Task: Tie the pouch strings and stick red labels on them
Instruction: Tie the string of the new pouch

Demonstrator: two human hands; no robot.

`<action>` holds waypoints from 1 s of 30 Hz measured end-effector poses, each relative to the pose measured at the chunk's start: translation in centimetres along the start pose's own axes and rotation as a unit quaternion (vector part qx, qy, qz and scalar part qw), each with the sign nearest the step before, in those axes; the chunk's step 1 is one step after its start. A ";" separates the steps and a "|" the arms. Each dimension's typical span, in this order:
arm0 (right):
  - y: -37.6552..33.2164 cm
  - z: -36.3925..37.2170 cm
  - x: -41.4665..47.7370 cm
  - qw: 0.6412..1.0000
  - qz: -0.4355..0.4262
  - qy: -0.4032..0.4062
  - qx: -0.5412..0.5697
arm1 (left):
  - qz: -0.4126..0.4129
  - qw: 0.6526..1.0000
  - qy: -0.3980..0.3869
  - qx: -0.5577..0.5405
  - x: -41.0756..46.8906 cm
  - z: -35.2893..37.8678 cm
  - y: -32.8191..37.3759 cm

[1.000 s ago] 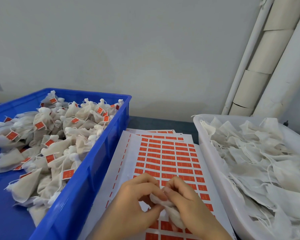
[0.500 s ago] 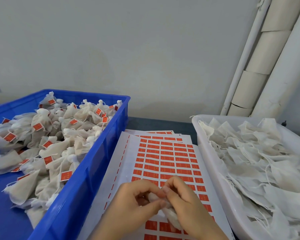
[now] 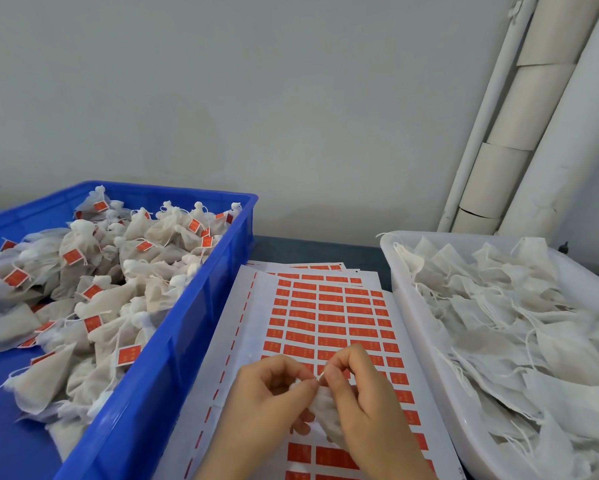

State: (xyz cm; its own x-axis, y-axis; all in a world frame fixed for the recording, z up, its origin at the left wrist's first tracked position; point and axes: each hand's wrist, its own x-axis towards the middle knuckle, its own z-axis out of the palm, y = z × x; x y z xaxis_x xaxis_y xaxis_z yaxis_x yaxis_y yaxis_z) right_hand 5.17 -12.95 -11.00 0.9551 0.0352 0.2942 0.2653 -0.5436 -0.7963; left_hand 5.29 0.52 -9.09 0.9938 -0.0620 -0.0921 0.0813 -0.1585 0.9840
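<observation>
A small white pouch is held between both hands over the sheet of red labels. My left hand pinches the gathered top of the pouch. My right hand curls around the pouch body and pinches a thin white string near its fingertips. Most of the pouch is hidden by my fingers. The label sheet lies flat between two bins, with several rows of red stickers.
A blue bin on the left holds several tied pouches with red labels. A white bin on the right holds several flat untied pouches with loose strings. White pipes run up the wall at the back right.
My hands have shifted slightly apart at the fingertips, and a short piece of string now shows between them. The pouch stays in both hands.
</observation>
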 end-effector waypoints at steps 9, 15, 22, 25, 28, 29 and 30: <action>-0.4 0.6 -0.2 0.992 0.029 0.119 0.021 | -0.039 0.999 -0.011 0.032 0.1 0.1 -0.1; -1.5 0.6 0.2 0.954 0.145 0.090 0.245 | -0.003 0.997 0.006 0.081 0.1 0.3 -0.5; -1.8 0.1 0.4 0.839 0.259 0.048 0.477 | 0.054 0.990 0.039 0.124 0.0 0.2 -1.0; -1.7 0.0 0.5 0.807 0.276 0.062 0.518 | 0.083 0.981 0.046 0.169 -0.2 0.3 -1.0; -1.7 0.0 0.6 0.792 0.281 0.070 0.537 | 0.093 0.977 0.046 0.185 0.0 0.3 -1.0; -1.8 -0.1 0.6 0.791 0.280 0.072 0.539 | 0.093 0.977 0.044 0.186 0.0 0.3 -1.1; -1.8 -0.1 0.7 0.791 0.280 0.072 0.540 | 0.090 0.978 0.042 0.183 0.0 0.3 -1.0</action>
State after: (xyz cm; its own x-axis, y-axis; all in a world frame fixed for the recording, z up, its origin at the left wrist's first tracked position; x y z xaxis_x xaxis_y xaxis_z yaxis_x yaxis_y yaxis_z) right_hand 5.32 -12.01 -9.31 0.9586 -0.0956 -0.2681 -0.1609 0.5949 -0.7875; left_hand 5.14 0.38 -10.11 0.9936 -0.0431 0.1048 -0.1124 -0.4963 0.8608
